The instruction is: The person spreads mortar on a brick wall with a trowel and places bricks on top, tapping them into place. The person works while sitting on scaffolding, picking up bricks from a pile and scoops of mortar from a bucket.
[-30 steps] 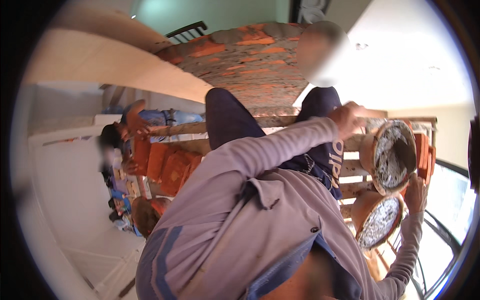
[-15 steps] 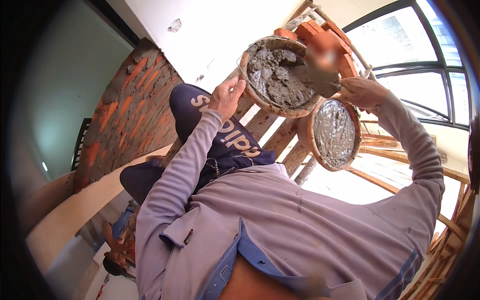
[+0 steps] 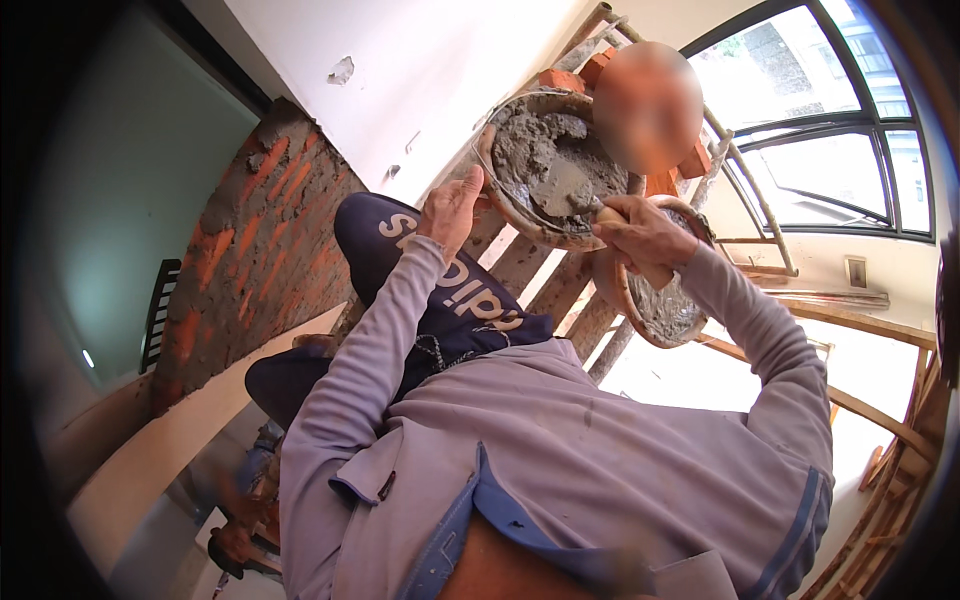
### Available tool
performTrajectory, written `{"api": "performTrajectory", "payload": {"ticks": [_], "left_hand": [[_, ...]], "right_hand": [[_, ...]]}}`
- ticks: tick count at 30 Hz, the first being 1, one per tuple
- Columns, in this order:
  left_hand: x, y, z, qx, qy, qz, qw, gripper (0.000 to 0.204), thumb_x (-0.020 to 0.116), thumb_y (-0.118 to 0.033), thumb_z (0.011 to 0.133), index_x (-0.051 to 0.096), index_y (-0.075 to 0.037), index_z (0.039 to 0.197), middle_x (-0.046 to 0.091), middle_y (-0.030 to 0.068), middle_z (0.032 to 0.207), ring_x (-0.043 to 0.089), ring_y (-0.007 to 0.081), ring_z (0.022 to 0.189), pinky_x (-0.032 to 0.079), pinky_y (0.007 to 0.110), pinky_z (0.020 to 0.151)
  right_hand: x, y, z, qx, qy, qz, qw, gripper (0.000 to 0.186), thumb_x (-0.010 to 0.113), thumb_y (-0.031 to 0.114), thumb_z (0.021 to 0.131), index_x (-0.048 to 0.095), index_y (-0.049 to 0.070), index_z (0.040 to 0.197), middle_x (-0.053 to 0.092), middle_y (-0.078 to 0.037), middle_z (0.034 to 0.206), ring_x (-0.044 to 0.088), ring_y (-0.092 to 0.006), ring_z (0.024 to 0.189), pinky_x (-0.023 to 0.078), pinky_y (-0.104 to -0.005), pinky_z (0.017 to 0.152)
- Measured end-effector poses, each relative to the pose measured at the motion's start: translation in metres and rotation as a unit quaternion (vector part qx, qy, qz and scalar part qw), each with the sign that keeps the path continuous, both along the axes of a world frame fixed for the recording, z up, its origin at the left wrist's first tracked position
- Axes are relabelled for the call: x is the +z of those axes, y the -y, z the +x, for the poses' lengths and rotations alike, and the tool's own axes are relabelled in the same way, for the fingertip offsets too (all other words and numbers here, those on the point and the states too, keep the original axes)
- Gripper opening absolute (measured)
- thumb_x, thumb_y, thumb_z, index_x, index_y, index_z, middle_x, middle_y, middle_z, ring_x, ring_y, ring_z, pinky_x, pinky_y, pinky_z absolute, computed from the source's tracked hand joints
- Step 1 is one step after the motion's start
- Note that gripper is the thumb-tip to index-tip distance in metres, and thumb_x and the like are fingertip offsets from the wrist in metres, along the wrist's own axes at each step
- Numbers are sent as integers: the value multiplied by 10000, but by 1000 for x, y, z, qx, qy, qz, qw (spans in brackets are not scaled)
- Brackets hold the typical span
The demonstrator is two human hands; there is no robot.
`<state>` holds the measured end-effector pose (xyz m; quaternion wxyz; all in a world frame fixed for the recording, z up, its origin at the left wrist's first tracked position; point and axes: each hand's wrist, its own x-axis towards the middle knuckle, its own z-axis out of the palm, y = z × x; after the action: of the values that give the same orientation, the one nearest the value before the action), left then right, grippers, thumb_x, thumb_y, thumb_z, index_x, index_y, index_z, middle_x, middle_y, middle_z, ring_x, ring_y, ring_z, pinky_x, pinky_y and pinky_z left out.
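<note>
The round, rust-coloured pan of wet grey mortar [image 3: 555, 165] sat tilted on the wooden scaffold planks [image 3: 560, 290], directly ahead of both hands. The left hand [image 3: 452, 208] rested at its near left rim, fingers curled; whether they gripped the rim could not be told. The right hand [image 3: 640, 232], nearer the mortar, was closed around a trowel [image 3: 572, 192], whose blade reached leftward into the mix.

head-worn fisheye, tilted, close over torso
</note>
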<state>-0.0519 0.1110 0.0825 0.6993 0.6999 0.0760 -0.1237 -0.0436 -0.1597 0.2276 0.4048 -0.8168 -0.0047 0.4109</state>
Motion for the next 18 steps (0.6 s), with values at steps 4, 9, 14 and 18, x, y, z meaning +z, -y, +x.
{"api": "performTrajectory", "payload": {"ticks": [4, 9, 14, 18], "left_hand": [[18, -7, -8, 1, -13, -51, 999, 768, 342, -654, 946, 551, 5, 1282, 610, 161, 1181, 615, 236, 992, 475, 332, 905], [26, -71, -41, 136, 54, -52, 988, 565, 365, -474, 1009, 471, -55, 1374, 491, 159, 1351, 596, 288, 1084, 496, 430, 933], [-68, -180, -118, 396, -14, 71, 915, 509, 396, -413, 1000, 538, 4, 1255, 518, 184, 1290, 577, 343, 1085, 472, 455, 912], [-160, -205, -185, 84, -38, 525, 846, 339, 391, -291, 967, 592, -22, 1012, 629, 197, 974, 602, 414, 819, 465, 530, 732]], "right_hand": [[-9, 6, -18, -90, -19, 91, 992, 175, 610, 208, 911, 531, 55, 877, 514, 4, 616, 504, -84, 465, 438, -247, 430], [-23, 20, -43, -122, 36, 105, 986, 146, 584, 159, 908, 573, 42, 995, 518, 30, 643, 498, -48, 494, 409, -216, 431], [-9, 2, -49, -84, 170, 40, 981, 175, 610, 157, 881, 569, 11, 970, 538, 3, 633, 503, -68, 473, 401, -229, 418], [6, -52, -59, -55, 236, 30, 970, 159, 612, 140, 876, 576, 11, 963, 543, -5, 621, 515, -81, 463, 402, -229, 407]]}}
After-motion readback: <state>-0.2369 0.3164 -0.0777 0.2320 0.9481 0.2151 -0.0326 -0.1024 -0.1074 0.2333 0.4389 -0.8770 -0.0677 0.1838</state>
